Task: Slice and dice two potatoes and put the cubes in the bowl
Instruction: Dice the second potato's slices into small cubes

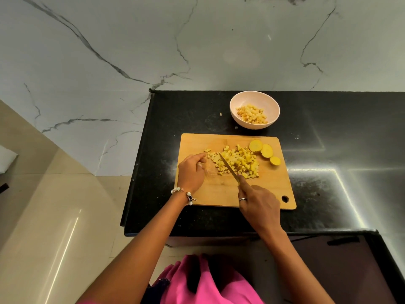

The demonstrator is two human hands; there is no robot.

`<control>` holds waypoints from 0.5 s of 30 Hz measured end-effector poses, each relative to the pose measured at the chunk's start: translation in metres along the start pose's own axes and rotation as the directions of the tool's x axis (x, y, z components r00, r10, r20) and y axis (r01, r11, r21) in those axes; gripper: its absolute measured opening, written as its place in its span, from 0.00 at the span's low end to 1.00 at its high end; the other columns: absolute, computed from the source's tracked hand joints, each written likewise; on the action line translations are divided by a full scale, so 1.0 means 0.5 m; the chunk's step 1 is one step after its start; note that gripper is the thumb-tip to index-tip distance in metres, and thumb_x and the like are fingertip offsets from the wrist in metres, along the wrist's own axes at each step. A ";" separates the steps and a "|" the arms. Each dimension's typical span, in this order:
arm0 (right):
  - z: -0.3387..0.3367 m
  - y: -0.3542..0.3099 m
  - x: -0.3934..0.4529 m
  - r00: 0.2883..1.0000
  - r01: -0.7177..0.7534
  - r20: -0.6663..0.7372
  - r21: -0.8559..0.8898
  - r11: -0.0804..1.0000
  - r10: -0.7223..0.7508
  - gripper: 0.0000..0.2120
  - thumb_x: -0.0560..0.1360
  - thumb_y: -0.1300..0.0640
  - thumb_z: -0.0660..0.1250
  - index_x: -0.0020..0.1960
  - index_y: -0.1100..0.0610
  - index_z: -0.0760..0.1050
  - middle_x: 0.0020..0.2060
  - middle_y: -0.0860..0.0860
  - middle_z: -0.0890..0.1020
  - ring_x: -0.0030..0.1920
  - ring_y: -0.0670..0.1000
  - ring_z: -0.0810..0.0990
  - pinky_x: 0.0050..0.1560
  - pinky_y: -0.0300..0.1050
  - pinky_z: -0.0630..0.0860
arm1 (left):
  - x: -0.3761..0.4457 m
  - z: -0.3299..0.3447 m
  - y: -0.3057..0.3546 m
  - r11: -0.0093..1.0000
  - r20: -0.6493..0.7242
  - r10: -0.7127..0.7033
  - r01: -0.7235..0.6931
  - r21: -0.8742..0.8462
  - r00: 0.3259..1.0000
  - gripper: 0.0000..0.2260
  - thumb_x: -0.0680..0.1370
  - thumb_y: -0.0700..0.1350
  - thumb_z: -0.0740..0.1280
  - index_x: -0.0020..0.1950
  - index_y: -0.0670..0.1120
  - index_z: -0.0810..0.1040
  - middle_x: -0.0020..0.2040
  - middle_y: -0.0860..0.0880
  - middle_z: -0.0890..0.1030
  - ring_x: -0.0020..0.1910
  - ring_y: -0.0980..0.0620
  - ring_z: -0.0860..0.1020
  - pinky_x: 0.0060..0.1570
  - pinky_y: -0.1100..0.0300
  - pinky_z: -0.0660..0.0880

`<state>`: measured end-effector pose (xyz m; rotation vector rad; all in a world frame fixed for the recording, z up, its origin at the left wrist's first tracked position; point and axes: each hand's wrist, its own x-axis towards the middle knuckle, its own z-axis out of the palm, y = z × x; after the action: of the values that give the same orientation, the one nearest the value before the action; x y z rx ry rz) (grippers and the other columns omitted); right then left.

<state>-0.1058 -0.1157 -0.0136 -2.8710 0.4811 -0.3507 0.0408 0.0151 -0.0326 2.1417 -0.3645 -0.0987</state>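
Right hand (258, 202) clamps steel knife (229, 167), blade toward 11 o'clock | left hand (191, 174) curled, grasp unclear | yellow potato cubes (237, 162) on wooden board (219, 194), straddling blade | we judge pale round bowl (254, 109) lies at 12 o'clock.

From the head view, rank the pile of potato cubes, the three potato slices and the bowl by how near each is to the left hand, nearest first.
1. Pile of potato cubes: mid-board, just right of the left hand.
2. Potato slices: the board's far right corner.
3. Bowl: off the cutting board, on the black counter beyond it.
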 end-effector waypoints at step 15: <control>-0.054 0.098 -0.001 0.986 0.038 -0.152 -0.207 0.978 -0.071 0.25 0.64 0.62 0.77 0.58 0.45 0.80 0.36 0.53 0.76 0.37 0.57 0.74 0.38 0.49 0.62 | -0.006 0.046 0.061 0.630 0.212 0.540 -0.558 0.540 0.814 0.26 0.67 0.31 0.66 0.61 0.53 0.79 0.58 0.43 0.76 0.54 0.42 0.74 0.45 0.48 0.73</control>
<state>-0.1280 -0.1653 0.0001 -3.0740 0.4918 -0.5747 0.0263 -0.0182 -0.0207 2.5161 -1.1924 0.3918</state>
